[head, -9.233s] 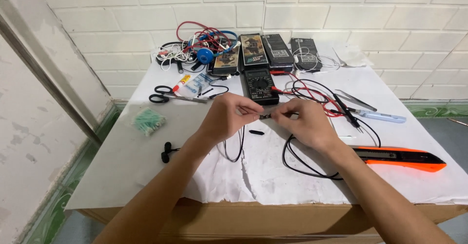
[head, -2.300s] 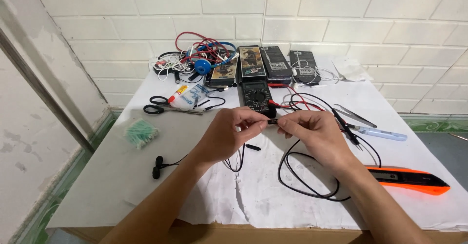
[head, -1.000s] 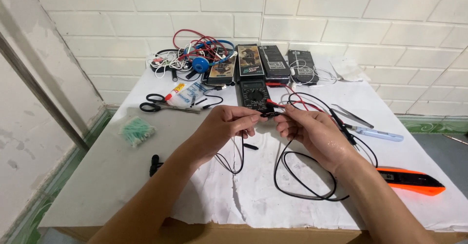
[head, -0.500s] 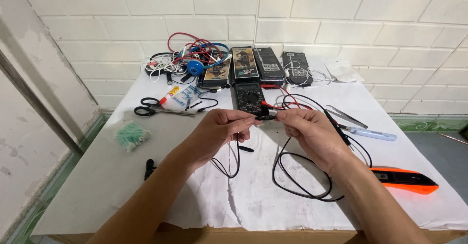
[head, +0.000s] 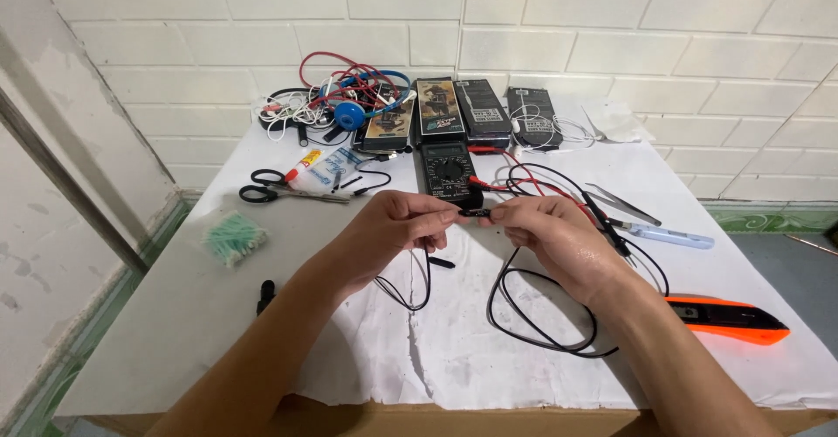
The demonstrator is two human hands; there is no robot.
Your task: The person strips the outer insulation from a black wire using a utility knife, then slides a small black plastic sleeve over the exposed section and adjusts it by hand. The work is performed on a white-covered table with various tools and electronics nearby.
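Pinched a small black plug [head: 476,213] between left hand [head: 393,227] and right hand [head: 550,236] fingertips, meter [head: 448,172] at twelve o'clock, cable [head: 524,315] looping at six.

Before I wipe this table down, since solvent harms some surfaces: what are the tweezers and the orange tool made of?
The tweezers look like bare metal: grey, with a dull sheen. The orange tool looks like moulded plastic: bright, smooth, with black inlay.
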